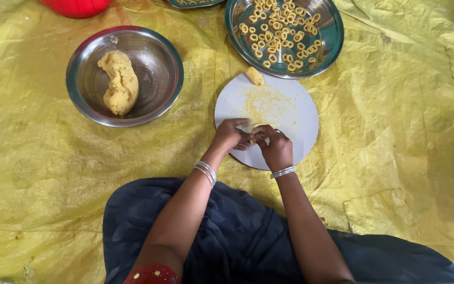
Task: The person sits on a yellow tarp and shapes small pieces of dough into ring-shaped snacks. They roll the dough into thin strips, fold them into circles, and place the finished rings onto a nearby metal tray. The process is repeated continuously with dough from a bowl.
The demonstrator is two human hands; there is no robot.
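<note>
Both hands [253, 139] around dough strip [262, 126]

This looked like a home floor set up for making snacks by hand, not a fitted kitchen. A crinkled yellow plastic sheet [395, 158] covered the whole ground, and the person sat on it in dark cloth at the bottom of the frame. Everything was laid straight on the sheet: a steel bowl [158, 58] at upper left held a lump of yellow dough [119, 81], a round white board [295, 121] lay in the centre smeared with dough, and a steel plate [332, 37] at the top centre was filled with small dough rings [282, 31]. A red container [77, 6] showed at the top left edge.
</note>
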